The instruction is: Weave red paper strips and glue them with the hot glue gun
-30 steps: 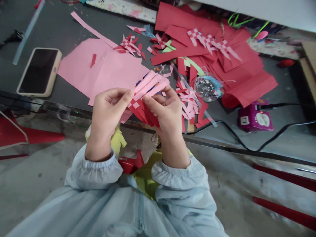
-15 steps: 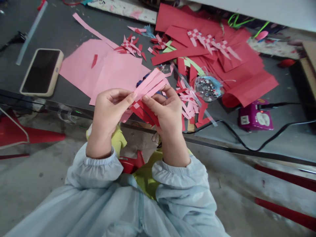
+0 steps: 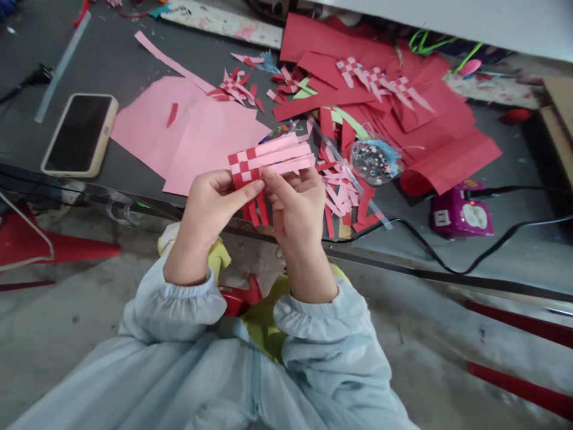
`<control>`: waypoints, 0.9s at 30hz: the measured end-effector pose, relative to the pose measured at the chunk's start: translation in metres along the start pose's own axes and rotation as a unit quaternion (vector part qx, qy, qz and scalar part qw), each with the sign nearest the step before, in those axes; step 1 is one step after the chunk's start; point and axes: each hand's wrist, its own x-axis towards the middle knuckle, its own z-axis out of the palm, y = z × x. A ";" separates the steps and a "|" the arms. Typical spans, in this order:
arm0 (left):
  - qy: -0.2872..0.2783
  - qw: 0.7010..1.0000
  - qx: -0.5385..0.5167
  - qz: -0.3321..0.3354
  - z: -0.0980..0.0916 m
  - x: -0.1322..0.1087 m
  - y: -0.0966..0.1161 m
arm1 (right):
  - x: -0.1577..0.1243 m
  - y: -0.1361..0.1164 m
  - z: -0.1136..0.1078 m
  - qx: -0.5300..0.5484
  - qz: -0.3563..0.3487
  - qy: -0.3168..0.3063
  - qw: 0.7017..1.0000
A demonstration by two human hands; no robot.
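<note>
Held up over the table's front edge is a woven paper piece (image 3: 244, 165) of red and pink strips, checkered at its left end. Its loose pink strips fan out to the right and its red strips hang down. My left hand (image 3: 212, 206) pinches its lower edge between thumb and fingers. With thumb on top and fingers beneath, my right hand (image 3: 298, 203) grips it at the base of the pink strips. Pink paper sheets (image 3: 215, 134) lie just behind my left hand. Cut pink and red strips (image 3: 340, 191) are heaped to the right of my right hand.
A phone (image 3: 79, 134) lies at the left. Red paper sheets (image 3: 447, 137) spread at the back right, with small woven pieces (image 3: 373, 80) on top. A clear bag of beads (image 3: 376, 161) sits before them. A black cable runs from a purple box (image 3: 462, 212) along the front edge.
The woven piece has turned in my hands, so its checkered end now shows at the left. The pink strips point more to the right. Both hands stay on it.
</note>
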 end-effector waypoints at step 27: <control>0.009 1.000 0.025 -0.015 -0.001 -0.001 0.001 | -0.001 -0.004 0.003 -0.014 -0.014 0.016 1.000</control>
